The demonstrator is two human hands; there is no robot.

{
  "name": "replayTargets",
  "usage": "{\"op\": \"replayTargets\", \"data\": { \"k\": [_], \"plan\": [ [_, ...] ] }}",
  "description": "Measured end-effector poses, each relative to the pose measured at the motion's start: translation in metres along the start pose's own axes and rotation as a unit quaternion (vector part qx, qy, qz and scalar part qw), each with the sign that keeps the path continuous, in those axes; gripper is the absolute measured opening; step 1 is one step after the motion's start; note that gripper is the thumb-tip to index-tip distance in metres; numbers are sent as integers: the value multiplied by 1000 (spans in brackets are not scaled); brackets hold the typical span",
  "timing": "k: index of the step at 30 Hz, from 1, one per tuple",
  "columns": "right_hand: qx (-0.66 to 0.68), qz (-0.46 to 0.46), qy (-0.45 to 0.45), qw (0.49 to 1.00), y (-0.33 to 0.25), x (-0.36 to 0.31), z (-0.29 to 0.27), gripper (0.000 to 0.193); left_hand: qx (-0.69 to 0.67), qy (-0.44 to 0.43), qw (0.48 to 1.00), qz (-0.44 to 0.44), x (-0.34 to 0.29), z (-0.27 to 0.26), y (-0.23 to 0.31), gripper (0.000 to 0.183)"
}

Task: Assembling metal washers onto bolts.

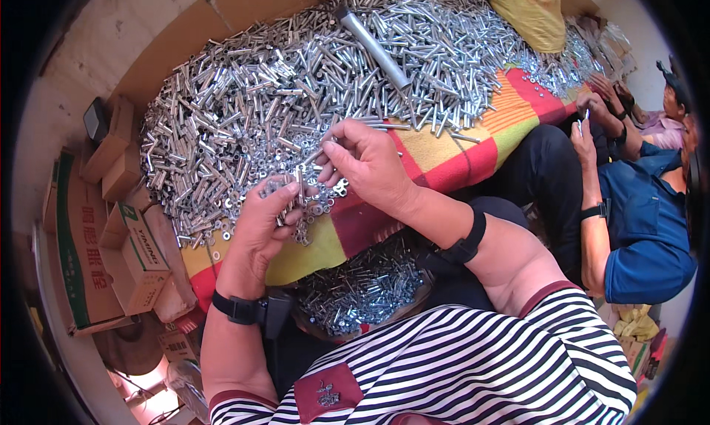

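Note:
My left hand (270, 221) is curled palm-up at the near edge of a big heap of metal parts, its fingers closed around several short metal sleeves (299, 182). Just to the right and a little farther off, my right hand (362, 162) bends toward it with thumb and fingertips drawn together. What sits between those fingertips is too small to make out. Below and around both hands lie loose nuts and washers (319, 207). The heap of silvery sleeves and bolts (244, 107) spreads beyond them over a checkered cloth (451, 162).
A thick metal tube (375, 49) rests on the heap. Near my lap stands a container of bolts (362, 292). Cardboard boxes (133, 258) are at the left, a yellow sack (529, 14) at the far right. A co-worker in a blue shirt (640, 218) sits at the right.

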State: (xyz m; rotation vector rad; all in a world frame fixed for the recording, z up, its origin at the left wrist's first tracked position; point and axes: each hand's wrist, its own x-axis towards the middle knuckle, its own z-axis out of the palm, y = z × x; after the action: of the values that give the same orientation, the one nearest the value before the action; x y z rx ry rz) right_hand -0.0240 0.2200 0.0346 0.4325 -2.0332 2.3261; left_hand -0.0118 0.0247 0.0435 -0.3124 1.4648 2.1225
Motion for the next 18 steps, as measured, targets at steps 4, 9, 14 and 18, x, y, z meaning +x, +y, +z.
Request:
{"op": "replayTargets", "data": {
  "k": [4, 9, 14, 18],
  "plan": [
    [33, 77, -50, 995, 3, 5, -8, 13, 23, -20, 1000, 6, -2, 1, -3, 17],
    [28, 111, -82, 990, -4, 6, -13, 15, 5, -36, 999, 17, 1, -7, -8, 17],
    [-34, 168, -141, 975, -8, -8, 0, 25, -65, -22, 998, 2, 3, -2, -10, 16],
    [-86, -5, -142, 986, 4, -19, 18, 28, -188, 5, 980, -62, 7, -4, -19, 17]
  ]
}}
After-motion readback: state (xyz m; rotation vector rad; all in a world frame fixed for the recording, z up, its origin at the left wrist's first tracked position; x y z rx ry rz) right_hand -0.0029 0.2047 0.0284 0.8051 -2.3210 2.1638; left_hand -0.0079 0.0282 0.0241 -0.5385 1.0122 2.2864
